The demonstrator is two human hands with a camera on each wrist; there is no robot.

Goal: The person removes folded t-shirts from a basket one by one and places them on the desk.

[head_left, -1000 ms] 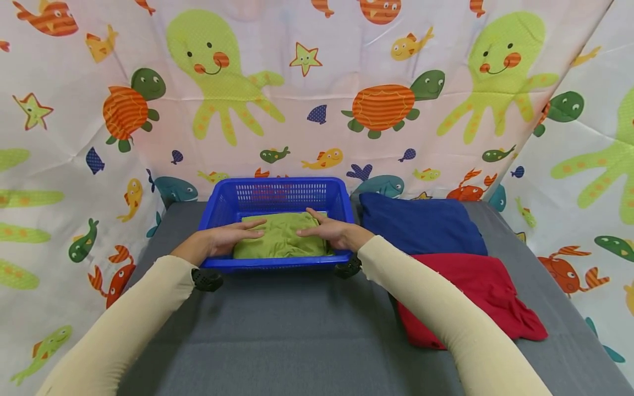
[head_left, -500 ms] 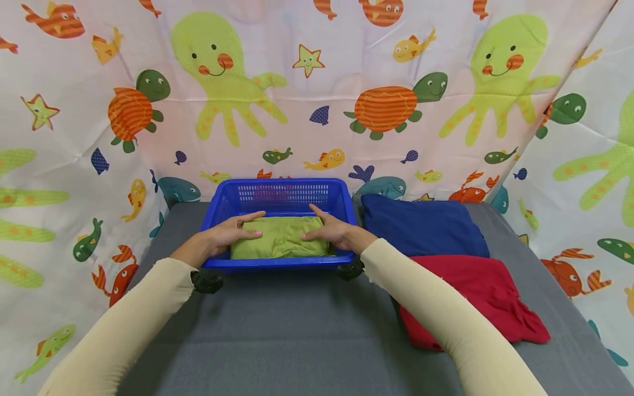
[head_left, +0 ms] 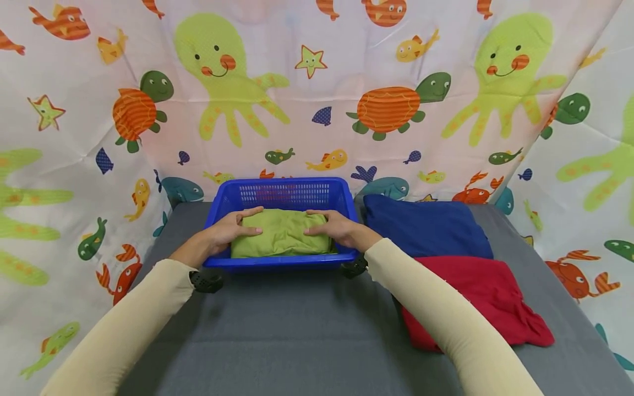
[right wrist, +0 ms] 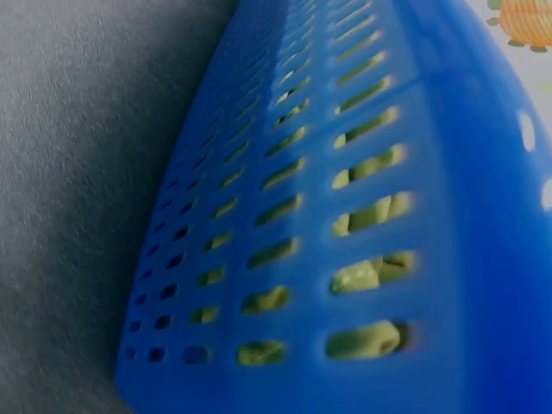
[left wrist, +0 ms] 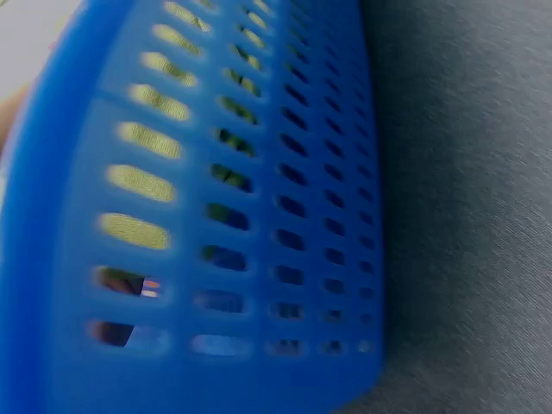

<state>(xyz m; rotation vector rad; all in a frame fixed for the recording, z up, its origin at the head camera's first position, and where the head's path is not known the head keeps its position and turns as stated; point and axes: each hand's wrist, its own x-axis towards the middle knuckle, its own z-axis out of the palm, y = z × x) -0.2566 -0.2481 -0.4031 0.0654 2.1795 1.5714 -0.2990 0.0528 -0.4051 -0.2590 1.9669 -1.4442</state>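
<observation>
A folded green cloth (head_left: 279, 234) is inside a blue plastic basket (head_left: 282, 263) in the head view. My left hand (head_left: 223, 234) grips the cloth's left end, thumb on the near face and fingers over the far edge. The right hand (head_left: 342, 228) holds the other end the same way. The cloth bulges slightly between them. In the left wrist view, the slotted basket wall (left wrist: 73, 259) fills much of the picture, with green cloth (left wrist: 138, 228) and bits of fingers behind it. The right wrist view shows the basket's side (right wrist: 448, 259), with green cloth (right wrist: 362, 341) through the slots.
Right of the basket lies a folded navy cloth (head_left: 426, 226). A folded red cloth (head_left: 475, 291) lies nearer, overlapping it in this view and partly hidden by my right sleeve. A grey covering (head_left: 287, 330) spans the table. A sea-animal printed curtain (head_left: 317, 132) stands behind and on both sides.
Both hands have shifted from lying over the green cloth to its two ends, and their fingers have closed on it. Its far edge has risen a little. The navy and red cloths stay put.
</observation>
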